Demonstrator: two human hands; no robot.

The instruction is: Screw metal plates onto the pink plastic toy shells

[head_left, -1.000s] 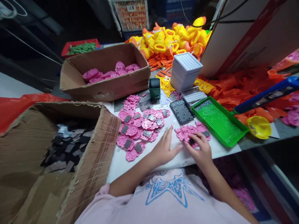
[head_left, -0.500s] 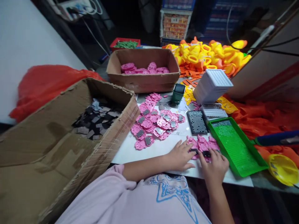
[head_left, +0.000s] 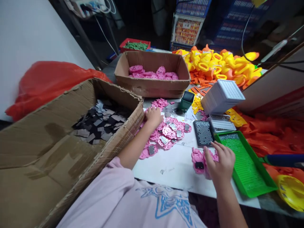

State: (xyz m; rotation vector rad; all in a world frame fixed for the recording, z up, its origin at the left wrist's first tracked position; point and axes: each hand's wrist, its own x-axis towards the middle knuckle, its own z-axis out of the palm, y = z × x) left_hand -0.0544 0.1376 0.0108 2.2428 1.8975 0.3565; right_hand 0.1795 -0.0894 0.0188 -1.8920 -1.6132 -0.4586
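Note:
My left hand (head_left: 154,117) reaches over the far left part of a pile of pink plastic casing pieces (head_left: 174,133), several with grey plates on them. Its fingers bend down and look slightly apart; the tips are partly hidden. My right hand (head_left: 222,161) hovers with spread fingers over a short row of pink casing pieces (head_left: 196,155) near the table's front. A black square plate (head_left: 199,165) lies on the leftmost of these. My right hand covers much of the others. Just beyond its fingertips sits a black tray of small metal screws (head_left: 203,133).
On the left stands a cardboard box (head_left: 133,114) with dark square plates (head_left: 102,122). Another cardboard box (head_left: 152,88) with pink pieces is behind the pile. A green tray (head_left: 251,177), white stacked trays (head_left: 222,95), a dark green container (head_left: 186,101) and yellow toy parts (head_left: 213,63) are around.
My left hand has left the row of pink pieces and moved left and away to the pile. My right hand has lifted its fingers somewhat over the row. The whole view has shifted slightly.

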